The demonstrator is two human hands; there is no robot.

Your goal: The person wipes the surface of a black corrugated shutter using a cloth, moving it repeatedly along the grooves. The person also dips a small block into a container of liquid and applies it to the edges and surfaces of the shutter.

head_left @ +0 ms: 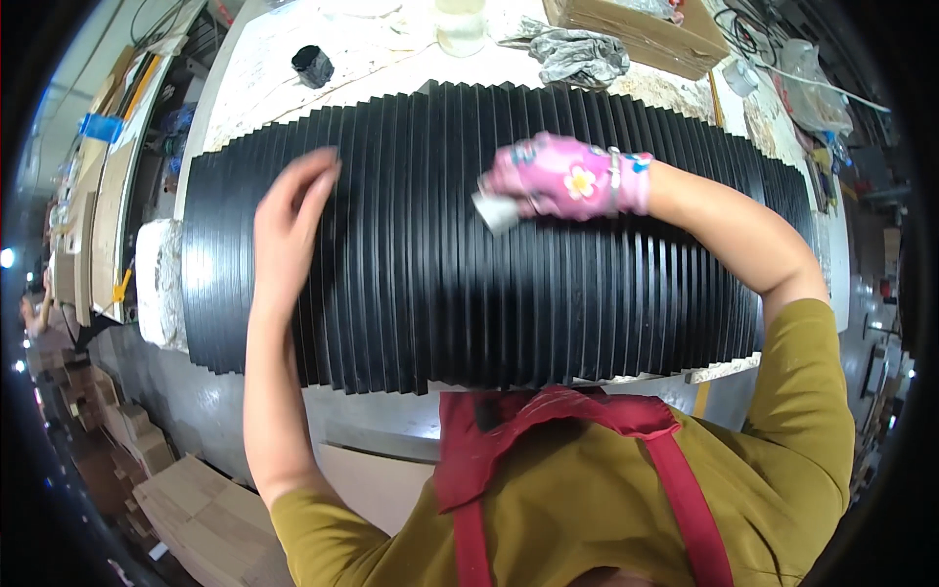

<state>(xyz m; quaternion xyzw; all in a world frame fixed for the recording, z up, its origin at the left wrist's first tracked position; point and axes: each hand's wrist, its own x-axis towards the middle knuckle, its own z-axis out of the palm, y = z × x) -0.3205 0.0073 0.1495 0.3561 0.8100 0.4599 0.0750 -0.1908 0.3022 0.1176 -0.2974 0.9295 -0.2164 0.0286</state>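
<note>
Black strips [391, 245] stand side by side in a long row across the table, their edges showing as narrow ridges. Over the middle of the row, my right hand [562, 178] wears a pink flowered glove. Its fingers are closed on a small white pad [497, 213], which is held at the strips' top edges; motion blurs it, so its material is unclear. My bare left hand [291, 210] hovers over the left part of the row. Its thumb and fingers are slightly apart with nothing visible between them.
Behind the row on the white table [264, 78] are a black cup [313, 67], a clear jar of liquid [460, 27], a crumpled grey cloth [579, 59] and a cardboard box [650, 34]. A white wrapped block [161, 284] adjoins the left end. Flattened cardboard [210, 519] lies at lower left.
</note>
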